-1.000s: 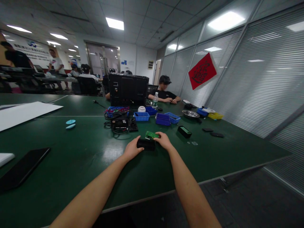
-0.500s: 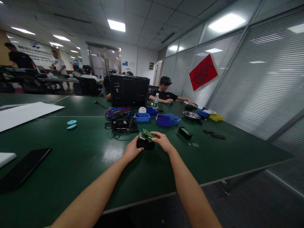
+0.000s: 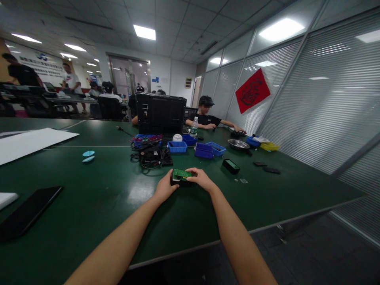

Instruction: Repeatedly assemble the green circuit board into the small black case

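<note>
A green circuit board (image 3: 179, 173) lies nearly level over the opening of a small black housing (image 3: 184, 183) on the green table. My left hand (image 3: 165, 187) grips the housing at its left side, thumb along the near edge. With thumb and fingers pinched, my right hand (image 3: 202, 179) holds the circuit board by its right edge. Something white shows under the board's left part; the inside of the housing is mostly hidden. A similar black case (image 3: 231, 166) with a green face rests off to the right.
Behind the hands are a black adapter with cables (image 3: 150, 155), blue bins (image 3: 177, 147), a water bottle (image 3: 194, 126) and a monitor (image 3: 160, 113). A metal bowl (image 3: 239, 144) and dark flat pieces (image 3: 271, 170) lie right. Across the table sits a person (image 3: 205, 113).
The circuit board has gone from tilted up to nearly flat over the housing, my right hand moving with it. My left hand stays on the housing.
</note>
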The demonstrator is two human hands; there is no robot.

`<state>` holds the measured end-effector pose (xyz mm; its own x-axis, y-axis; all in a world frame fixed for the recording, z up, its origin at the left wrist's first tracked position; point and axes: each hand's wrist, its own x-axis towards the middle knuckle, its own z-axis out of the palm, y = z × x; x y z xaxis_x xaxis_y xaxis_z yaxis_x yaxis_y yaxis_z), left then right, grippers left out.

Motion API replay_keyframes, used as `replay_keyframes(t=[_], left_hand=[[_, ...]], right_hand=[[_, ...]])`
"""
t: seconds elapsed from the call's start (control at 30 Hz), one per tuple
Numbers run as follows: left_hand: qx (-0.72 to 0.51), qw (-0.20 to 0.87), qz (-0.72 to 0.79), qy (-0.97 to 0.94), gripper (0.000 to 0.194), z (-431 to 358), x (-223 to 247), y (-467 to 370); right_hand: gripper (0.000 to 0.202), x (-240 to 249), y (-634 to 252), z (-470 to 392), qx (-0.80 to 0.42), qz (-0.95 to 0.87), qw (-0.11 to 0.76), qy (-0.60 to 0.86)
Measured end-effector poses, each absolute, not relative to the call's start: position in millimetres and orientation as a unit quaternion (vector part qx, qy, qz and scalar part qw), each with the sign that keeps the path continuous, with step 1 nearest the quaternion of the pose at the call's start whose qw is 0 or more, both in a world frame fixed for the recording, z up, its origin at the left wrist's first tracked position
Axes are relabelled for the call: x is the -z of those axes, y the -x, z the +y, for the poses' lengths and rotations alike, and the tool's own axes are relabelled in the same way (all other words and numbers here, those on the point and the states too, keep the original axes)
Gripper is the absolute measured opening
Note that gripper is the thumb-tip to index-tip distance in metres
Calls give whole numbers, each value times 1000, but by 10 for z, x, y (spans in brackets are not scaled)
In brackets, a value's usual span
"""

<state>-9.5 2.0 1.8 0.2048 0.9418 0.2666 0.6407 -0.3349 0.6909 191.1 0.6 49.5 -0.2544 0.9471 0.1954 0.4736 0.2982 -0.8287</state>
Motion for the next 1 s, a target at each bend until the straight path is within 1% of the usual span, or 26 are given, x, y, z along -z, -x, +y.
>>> replay_keyframes(t=[0.13,0.33,0.8,1.0], left_hand=[[-331,228,537,-742,81,8,-37,89],[-315,230,556,-734,81,-25,-85,74],[-315,221,548,-742,81,-7,-64,86],[-315,214,551,-742,78,-19,-82,76]], right_hand=[[40,-458,-1925,33,-341,-728,349,482],[41,-422,-1916,68,-355,-723,357,472],[36,-425,-1891,56,-310,-746,336,484],[38,-411,-1883,50,-306,-754,329,480]])
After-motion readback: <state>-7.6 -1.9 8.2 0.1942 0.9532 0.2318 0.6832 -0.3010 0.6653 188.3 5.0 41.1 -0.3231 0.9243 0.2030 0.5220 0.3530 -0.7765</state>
